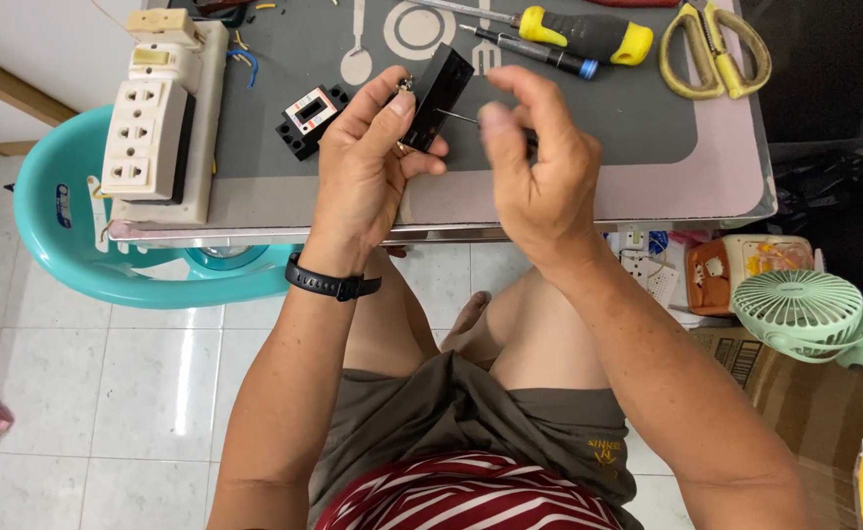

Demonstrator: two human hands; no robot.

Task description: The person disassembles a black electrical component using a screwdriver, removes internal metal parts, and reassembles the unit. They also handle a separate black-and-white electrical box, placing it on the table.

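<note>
Head view, looking down over a small table (pixel 647 201) with a grey mat (pixel 588 118) on it.

Item 1: left hand (pixel 363 177), fingers closed around a black rectangular block (pixel 438 93), held tilted above the near part of the mat; a small metal part shows at the thumb tip. A dark wristband (pixel 333 283) sits on this wrist.

Item 2: right hand (pixel 534 167), fingers pinched together on a thin metal shaft (pixel 458 119) whose tip meets the side of the block. The handle of this tool is hidden in the hand, so its kind cannot be told for sure.

Item 3: black part with a white and red face (pixel 310 118), lying on the mat just left of the left hand.

Item 4: cream power strip (pixel 155 123) with several sockets, lying along the left edge of the table, with short yellow and blue wire ends (pixel 245 54) near its top.

Item 5: yellow-and-black screwdriver (pixel 578 31) and a slimmer dark one with a blue tip (pixel 539 51), lying side by side at the far edge of the mat.

Item 6: yellow-handled scissors (pixel 711 49), far right corner, handles apart.

Item 7: teal plastic chair (pixel 68 245), under the table on the left.

Item 8: pale green fan (pixel 802 314), on the floor to the right, beside a cardboard box (pixel 745 358).
</note>
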